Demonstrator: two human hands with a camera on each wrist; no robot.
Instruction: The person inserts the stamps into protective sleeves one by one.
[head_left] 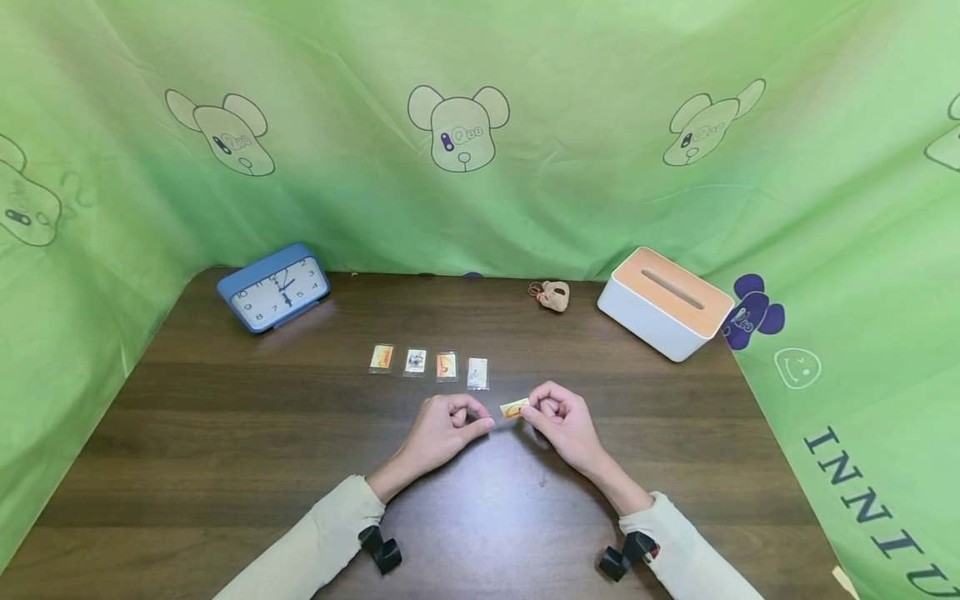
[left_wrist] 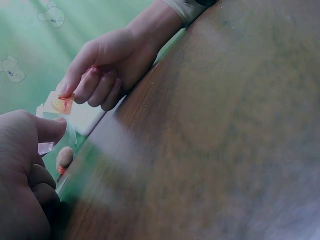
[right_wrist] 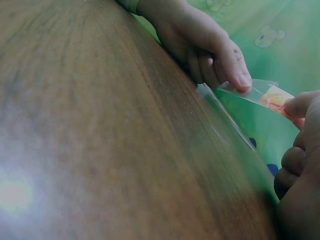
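Between the two hands, above the table, is a small yellow-orange picture card [head_left: 513,408]. My right hand [head_left: 568,427] pinches its right end between thumb and index finger. My left hand [head_left: 442,433] pinches the far end of a small clear plastic sleeve [right_wrist: 256,88], seen best in the right wrist view. There the card [right_wrist: 275,100] overlaps the sleeve at the end towards the right hand. The other fingers of both hands are curled in. In the left wrist view the card [left_wrist: 63,104] shows just under the right thumb.
Several small cards in clear sleeves lie in a row beyond the left hand, among them a whitish card [head_left: 477,373] and an orange card [head_left: 382,357]. At the back stand a blue clock [head_left: 274,287], a small beige trinket [head_left: 555,296] and a white tissue box [head_left: 652,319] with a wooden lid.
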